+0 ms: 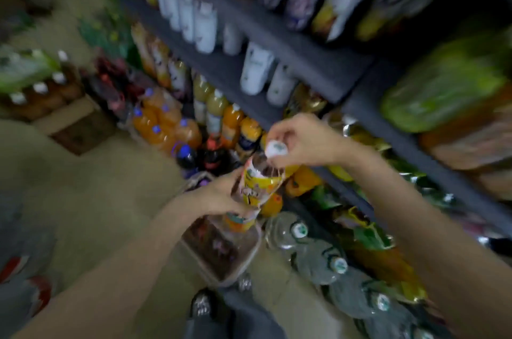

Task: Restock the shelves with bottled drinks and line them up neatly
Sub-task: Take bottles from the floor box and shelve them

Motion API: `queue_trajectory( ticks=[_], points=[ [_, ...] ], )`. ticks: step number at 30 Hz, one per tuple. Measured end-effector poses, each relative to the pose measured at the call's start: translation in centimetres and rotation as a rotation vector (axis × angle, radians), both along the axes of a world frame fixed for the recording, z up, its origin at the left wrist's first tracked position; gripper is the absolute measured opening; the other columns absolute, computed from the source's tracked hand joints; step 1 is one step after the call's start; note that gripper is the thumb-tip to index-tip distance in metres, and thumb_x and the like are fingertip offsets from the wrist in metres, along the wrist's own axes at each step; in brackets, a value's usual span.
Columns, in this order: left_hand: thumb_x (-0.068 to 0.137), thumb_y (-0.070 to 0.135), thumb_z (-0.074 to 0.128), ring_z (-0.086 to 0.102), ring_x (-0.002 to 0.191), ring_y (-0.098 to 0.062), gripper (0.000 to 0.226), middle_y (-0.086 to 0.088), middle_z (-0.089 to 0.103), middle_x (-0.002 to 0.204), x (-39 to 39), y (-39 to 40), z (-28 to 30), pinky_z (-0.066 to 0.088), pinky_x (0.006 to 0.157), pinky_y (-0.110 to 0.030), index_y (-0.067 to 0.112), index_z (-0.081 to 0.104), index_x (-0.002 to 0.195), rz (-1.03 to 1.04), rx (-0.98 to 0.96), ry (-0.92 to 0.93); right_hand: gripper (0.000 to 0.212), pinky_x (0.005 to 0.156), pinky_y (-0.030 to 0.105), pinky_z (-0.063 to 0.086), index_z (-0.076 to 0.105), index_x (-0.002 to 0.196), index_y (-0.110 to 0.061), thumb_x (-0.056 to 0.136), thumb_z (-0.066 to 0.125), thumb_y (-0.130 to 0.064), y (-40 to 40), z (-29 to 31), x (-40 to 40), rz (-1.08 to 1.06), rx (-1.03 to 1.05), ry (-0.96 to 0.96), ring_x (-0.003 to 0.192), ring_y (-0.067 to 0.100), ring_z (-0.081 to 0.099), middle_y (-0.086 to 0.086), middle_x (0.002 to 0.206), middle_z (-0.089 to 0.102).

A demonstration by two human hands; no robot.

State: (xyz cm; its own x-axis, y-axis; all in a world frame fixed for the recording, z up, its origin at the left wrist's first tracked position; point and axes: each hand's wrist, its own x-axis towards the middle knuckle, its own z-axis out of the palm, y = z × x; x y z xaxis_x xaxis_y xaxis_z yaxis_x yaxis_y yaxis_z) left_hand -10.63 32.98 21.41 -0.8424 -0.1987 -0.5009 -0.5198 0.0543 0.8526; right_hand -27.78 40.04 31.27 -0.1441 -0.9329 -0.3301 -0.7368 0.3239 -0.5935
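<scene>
The view is blurred by motion. A clear bottle with a yellow label [260, 186] and a white cap is held tilted in mid-air in front of the shelves. My left hand [221, 194] grips its body from the left. At the bottle's top, my right hand [299, 142] pinches the neck just under the cap. Below the bottle stands a crate [250, 261] with dark bottles and one orange-labelled bottle in it.
Grey shelves [291, 42] hold white bottles and cartons above, orange and yellow drinks [166, 122] lower down. Clear water bottles [318, 258] with white caps line the floor at right. A cardboard box [74, 128] of bottles sits at left. My shoe [205, 305] is below.
</scene>
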Motion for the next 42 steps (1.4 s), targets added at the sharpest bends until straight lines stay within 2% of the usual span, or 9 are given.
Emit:
queue_trajectory(
  ticks=[4, 7, 11, 17, 22, 26, 30, 37, 42],
  points=[
    [0.059, 0.005, 0.084, 0.064, 0.088, -0.004, 0.054, 0.009, 0.068, 0.097, -4.5, 0.4, 12.7, 0.051, 0.082, -0.022, 0.027, 0.055, 0.099, 0.005, -0.077, 0.195, 0.014, 0.071, 0.035, 0.051, 0.065, 0.076, -0.020, 0.071, 0.077, -0.013, 2.9, 12.6, -2.4, -0.321, -0.312, -0.126, 0.070, 0.006, 0.057, 0.005, 0.075, 0.067],
    [0.052, 0.023, 0.088, 0.066, 0.092, -0.010, 0.055, 0.007, 0.072, 0.096, -6.7, 2.6, 20.2, 0.053, 0.080, -0.025, 0.022, 0.062, 0.100, -0.094, -0.085, 0.265, 0.007, 0.073, 0.027, 0.051, 0.063, 0.090, -0.015, 0.084, 0.066, -0.013, 7.9, 18.7, -3.1, -0.556, -0.538, -0.384, 0.070, 0.008, 0.057, 0.005, 0.084, 0.063],
    [0.069, 0.008, 0.079, 0.064, 0.074, 0.003, 0.032, 0.015, 0.071, 0.079, -10.5, 8.0, 27.7, 0.045, 0.058, -0.008, 0.024, 0.062, 0.091, -0.179, -0.122, 0.395, 0.026, 0.087, 0.035, 0.050, 0.064, 0.104, -0.012, 0.092, 0.050, -0.031, 17.6, 22.4, -4.1, -0.677, -0.532, -0.486, 0.086, 0.013, 0.060, 0.002, 0.095, 0.065],
    [0.069, 0.019, 0.079, 0.066, 0.079, 0.000, 0.029, 0.018, 0.072, 0.082, -18.5, 20.9, 35.4, 0.053, 0.071, -0.017, 0.028, 0.065, 0.093, -0.299, -0.229, 0.532, 0.039, 0.081, 0.030, 0.052, 0.060, 0.109, -0.021, 0.082, 0.063, -0.049, 33.2, 25.5, -7.3, -0.713, -0.618, -0.494, 0.095, 0.014, 0.064, -0.001, 0.109, 0.067],
    [0.066, 0.013, 0.081, 0.065, 0.077, 0.005, 0.032, 0.016, 0.071, 0.084, -25.7, 34.7, 38.1, 0.050, 0.066, -0.012, 0.027, 0.065, 0.090, -0.397, -0.204, 0.646, 0.056, 0.082, 0.025, 0.053, 0.049, 0.121, -0.023, 0.075, 0.074, -0.004, 47.3, 28.4, -11.5, -0.725, -0.608, -0.220, 0.097, 0.008, 0.064, -0.005, 0.112, 0.064],
    [0.063, 0.008, 0.083, 0.062, 0.081, 0.000, 0.039, 0.008, 0.069, 0.092, -31.1, 46.0, 39.4, 0.053, 0.076, -0.016, 0.025, 0.061, 0.091, -0.398, -0.251, 0.760, 0.057, 0.083, 0.032, 0.054, 0.052, 0.116, -0.021, 0.068, 0.081, -0.011, 54.9, 28.5, -15.8, -0.912, -0.667, 0.161, 0.096, 0.014, 0.063, -0.005, 0.107, 0.066],
    [0.065, 0.013, 0.082, 0.061, 0.101, -0.014, 0.051, -0.001, 0.066, 0.108, -35.5, 52.9, 39.5, 0.048, 0.091, -0.028, 0.016, 0.060, 0.110, -0.365, -0.296, 0.803, 0.048, 0.064, 0.009, 0.044, 0.058, 0.103, -0.018, 0.062, 0.084, -0.017, 60.9, 28.5, -19.8, -1.094, -0.664, 0.441, 0.085, 0.006, 0.057, -0.008, 0.091, 0.063],
    [0.090, 0.013, 0.057, 0.045, 0.118, -0.012, 0.050, 0.003, 0.047, 0.125, -39.1, 54.7, 37.8, 0.031, 0.084, -0.010, 0.021, 0.042, 0.137, -0.354, -0.560, 0.653, 0.069, 0.082, 0.026, 0.035, 0.049, 0.124, -0.006, 0.065, 0.083, -0.016, 68.5, 25.2, -26.5, -1.372, -0.621, 0.528, 0.123, 0.028, 0.038, 0.012, 0.120, 0.055],
    [0.089, 0.016, 0.057, 0.032, 0.135, -0.019, 0.055, -0.004, 0.029, 0.149, -41.1, 55.3, 35.9, 0.029, 0.102, -0.019, 0.030, 0.037, 0.139, -0.395, -0.762, 0.578, 0.055, 0.073, 0.026, 0.035, 0.052, 0.111, -0.002, 0.067, 0.081, -0.016, 69.0, 25.0, -30.6, -1.475, -0.605, 0.376, 0.113, 0.027, 0.044, 0.014, 0.111, 0.051]
  ],
)
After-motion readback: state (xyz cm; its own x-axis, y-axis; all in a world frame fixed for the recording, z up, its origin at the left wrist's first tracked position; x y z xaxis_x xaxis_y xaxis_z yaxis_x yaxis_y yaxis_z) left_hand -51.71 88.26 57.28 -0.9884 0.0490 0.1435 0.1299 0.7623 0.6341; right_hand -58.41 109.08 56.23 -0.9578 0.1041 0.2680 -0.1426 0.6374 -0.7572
